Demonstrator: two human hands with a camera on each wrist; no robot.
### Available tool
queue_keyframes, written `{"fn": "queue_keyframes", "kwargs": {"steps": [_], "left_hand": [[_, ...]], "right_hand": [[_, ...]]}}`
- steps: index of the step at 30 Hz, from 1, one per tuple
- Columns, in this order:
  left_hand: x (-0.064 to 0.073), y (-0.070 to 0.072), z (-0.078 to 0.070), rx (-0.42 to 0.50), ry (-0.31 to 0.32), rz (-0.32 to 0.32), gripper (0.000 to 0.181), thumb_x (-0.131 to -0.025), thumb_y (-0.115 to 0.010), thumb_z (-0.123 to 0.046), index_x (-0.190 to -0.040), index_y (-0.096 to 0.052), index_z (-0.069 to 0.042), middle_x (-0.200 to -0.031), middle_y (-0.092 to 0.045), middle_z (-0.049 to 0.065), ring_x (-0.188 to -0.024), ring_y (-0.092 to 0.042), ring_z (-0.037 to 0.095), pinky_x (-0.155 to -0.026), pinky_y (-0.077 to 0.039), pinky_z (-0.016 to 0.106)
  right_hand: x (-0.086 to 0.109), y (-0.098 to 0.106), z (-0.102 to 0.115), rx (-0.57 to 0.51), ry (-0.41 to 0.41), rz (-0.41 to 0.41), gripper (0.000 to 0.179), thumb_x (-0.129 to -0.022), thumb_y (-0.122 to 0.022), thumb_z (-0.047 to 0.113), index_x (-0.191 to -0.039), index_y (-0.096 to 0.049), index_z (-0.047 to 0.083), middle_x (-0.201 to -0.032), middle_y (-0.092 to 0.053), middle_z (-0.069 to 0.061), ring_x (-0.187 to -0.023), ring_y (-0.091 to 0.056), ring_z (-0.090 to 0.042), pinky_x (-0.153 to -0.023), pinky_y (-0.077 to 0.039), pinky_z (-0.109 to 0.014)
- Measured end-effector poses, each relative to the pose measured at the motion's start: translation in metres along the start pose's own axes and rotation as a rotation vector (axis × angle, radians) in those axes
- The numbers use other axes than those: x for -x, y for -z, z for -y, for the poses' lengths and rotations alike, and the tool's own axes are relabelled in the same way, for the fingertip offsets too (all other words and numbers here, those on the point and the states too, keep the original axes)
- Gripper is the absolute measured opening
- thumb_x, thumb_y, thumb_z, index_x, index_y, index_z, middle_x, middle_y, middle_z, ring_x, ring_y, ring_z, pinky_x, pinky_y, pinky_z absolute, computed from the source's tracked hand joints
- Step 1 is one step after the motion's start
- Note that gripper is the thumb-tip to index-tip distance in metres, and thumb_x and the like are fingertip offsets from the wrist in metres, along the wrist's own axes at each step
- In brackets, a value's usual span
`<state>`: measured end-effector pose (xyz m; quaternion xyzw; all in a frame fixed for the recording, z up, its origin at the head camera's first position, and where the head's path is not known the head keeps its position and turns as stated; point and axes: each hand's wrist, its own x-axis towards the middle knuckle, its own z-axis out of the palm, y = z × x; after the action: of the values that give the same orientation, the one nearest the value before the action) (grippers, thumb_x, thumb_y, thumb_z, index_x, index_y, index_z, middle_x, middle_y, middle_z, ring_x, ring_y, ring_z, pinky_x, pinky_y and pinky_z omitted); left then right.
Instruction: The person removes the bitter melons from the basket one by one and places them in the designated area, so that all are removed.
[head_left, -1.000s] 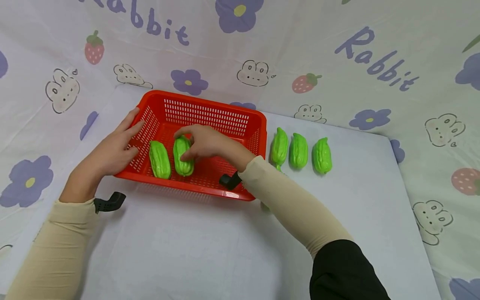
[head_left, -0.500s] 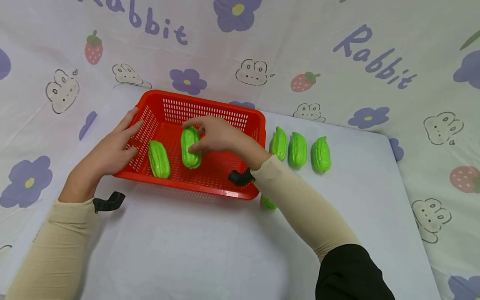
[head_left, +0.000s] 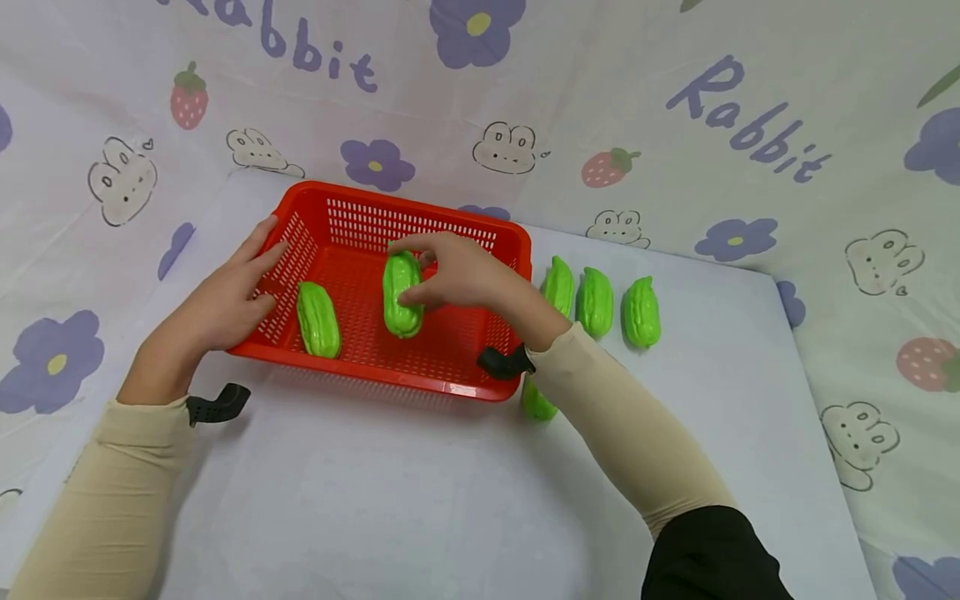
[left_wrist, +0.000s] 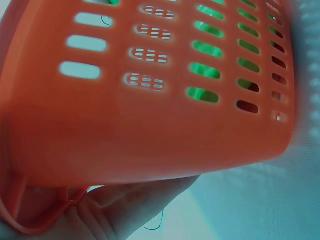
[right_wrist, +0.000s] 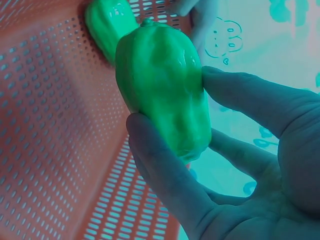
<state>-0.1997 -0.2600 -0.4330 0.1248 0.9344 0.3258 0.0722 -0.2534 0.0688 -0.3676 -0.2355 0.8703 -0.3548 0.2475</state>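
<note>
My right hand (head_left: 457, 271) pinches a glossy, light-green ribbed bitter melon (head_left: 402, 296) between thumb and fingers, over the middle of the red plastic basket (head_left: 420, 385). In the right wrist view the held bitter melon (right_wrist: 162, 90) shows its blunt ridged body, with the fingertips on its sides. A second bitter melon (head_left: 318, 321) lies in the basket's left end. At that same end, my left hand (head_left: 225, 300) grips the basket's rim, fingers reaching over the wall. The left wrist view faces the slotted outside of the basket (left_wrist: 150, 130), with green showing through the slots.
On the white table (head_left: 420, 500), right of the basket, three more bitter melons lie in a row, the outermost bitter melon (head_left: 642, 312) farthest right. Another bitter melon (head_left: 537, 402) is partly hidden by the right forearm. A printed cloth (head_left: 645, 92) hangs behind.
My right hand has lifted the bitter melon from beside the other one and carried it rightward over the basket. My left hand and the basket have stayed in place.
</note>
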Motion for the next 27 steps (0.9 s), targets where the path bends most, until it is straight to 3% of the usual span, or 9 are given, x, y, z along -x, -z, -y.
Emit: {"fn": "queue_keyframes", "kwargs": {"steps": [7,17,27], "left_hand": [[0.000,0.000,-0.002,0.002,0.004,0.001,0.073,-0.099,-0.053,0.003,-0.168,-0.027,0.006,-0.182,0.009,-0.003,-0.162,-0.017,0.043,-0.116,-0.038,0.069],[0.002,0.001,0.004,-0.007,0.015,-0.003,0.073,-0.100,-0.052,0.002,-0.168,-0.026,0.007,-0.182,0.009,-0.002,-0.164,-0.014,0.041,-0.118,-0.035,0.069],[0.000,-0.001,0.000,0.000,0.004,0.004,0.073,-0.099,-0.053,0.002,-0.168,-0.027,0.006,-0.182,0.008,-0.002,-0.164,-0.014,0.041,-0.117,-0.036,0.069]], "right_hand": [[0.008,0.007,-0.005,-0.035,-0.010,-0.017,0.066,-0.091,-0.090,0.020,-0.152,-0.065,0.026,-0.138,-0.061,-0.011,-0.090,-0.078,-0.018,-0.079,-0.064,-0.032],[0.018,0.011,-0.002,-0.040,-0.010,-0.031,0.065,-0.091,-0.090,0.019,-0.151,-0.065,0.024,-0.139,-0.061,-0.011,-0.097,-0.075,-0.017,-0.080,-0.064,-0.031],[0.035,0.024,-0.013,-0.017,-0.031,-0.087,0.065,-0.090,-0.090,0.024,-0.150,-0.066,0.030,-0.127,-0.063,-0.006,-0.091,-0.076,-0.018,-0.081,-0.064,-0.035]]}}
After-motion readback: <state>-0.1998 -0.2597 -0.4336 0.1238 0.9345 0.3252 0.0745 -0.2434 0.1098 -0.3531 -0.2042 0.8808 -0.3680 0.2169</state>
